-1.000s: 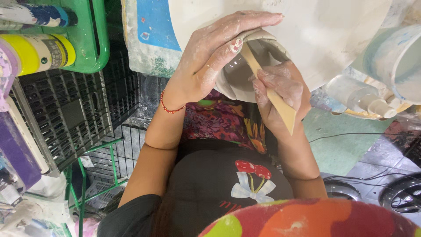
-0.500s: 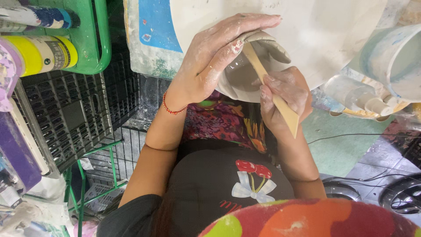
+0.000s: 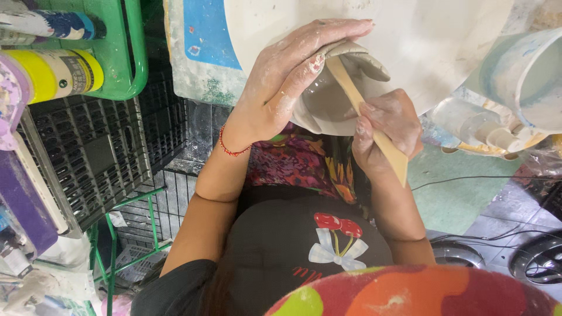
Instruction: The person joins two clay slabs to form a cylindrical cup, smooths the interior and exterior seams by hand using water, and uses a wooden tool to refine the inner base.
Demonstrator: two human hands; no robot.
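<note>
While cupped over the clay bowl (image 3: 333,96), left hand (image 3: 287,82) wraps its rim. Right hand (image 3: 386,131), below-right of bowl, clamped on wooden stick (image 3: 366,120). Stick's long axis slanted up-left into bowl.

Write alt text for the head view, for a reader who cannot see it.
Seen from above, a person's left hand cups a small grey clay bowl while the right hand holds a flat wooden stick inside it. A black crate stands at left.

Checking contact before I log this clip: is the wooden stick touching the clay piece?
Touching. The head view shows the wooden stick, held in the right hand, running into the clay piece, which the left hand cups.
</note>
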